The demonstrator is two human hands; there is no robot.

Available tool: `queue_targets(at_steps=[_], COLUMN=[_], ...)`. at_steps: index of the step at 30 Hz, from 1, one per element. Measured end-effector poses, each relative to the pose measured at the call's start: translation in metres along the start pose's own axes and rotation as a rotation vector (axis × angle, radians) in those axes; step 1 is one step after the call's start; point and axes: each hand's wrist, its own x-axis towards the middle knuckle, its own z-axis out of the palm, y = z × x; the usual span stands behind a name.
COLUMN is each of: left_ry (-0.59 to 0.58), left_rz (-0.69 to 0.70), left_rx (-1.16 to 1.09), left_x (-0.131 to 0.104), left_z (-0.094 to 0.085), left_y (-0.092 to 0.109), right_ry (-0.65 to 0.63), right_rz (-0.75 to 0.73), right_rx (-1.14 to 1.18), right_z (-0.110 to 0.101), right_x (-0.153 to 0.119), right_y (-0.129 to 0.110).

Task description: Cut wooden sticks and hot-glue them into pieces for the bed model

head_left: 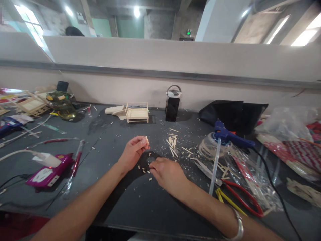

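Bracelet (240, 227) is circling the right forearm, close to the near edge of the dark table (147, 214). To its left, the red-handled tool (247, 197) is lying beside the sleeve-less arm. Farther in, the right hand (170, 170) is curling its fingers nearly closed, low over the tabletop; whether they are gripping anything, I cannot tell. Short wooden bits (144, 171) are lying just beside its fingertips, and a careless sweep could be scattering them. The left hand (132, 150) is pinching a small pale piece (146, 138) between thumb and fingers, with hardly any opening; too loose a pinch could be dropping it among the similar bits, too hard a one crushing it. Beyond the right hand, thin sticks (172, 144) are lying loosely heaped. The blue glue gun (228, 136) is resting on a round coil (209, 147), and a tug on its cord (269, 180) could be tipping it. Farthest back, a miniature wooden frame (137, 113) is standing upright, well apart from both hands, near a phone (172, 109) before the pale partition (175, 55).
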Motion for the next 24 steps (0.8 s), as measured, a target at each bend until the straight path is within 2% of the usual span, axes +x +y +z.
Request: queue_targets(at_steps=[7, 18, 24], left_ry=[-0.009, -0.075, -0.081], left_rz=[-0.038, -0.15, -0.194], left_rx=[0.0, 0.053, 0.139], left_x=[-0.001, -0.009, -0.012], left_z=[-0.001, 0.004, 0.009], left_y=[-0.002, -0.006, -0.009], right_ry=[0.043, 0.413, 0.478], right_rz=[0.002, 0.12, 0.059], right_rx=[0.06, 0.529, 0.697], right_z=[0.019, -0.018, -0.023], right_x=[0.007, -0.001, -0.002], right_y=[-0.002, 0.034, 0.032])
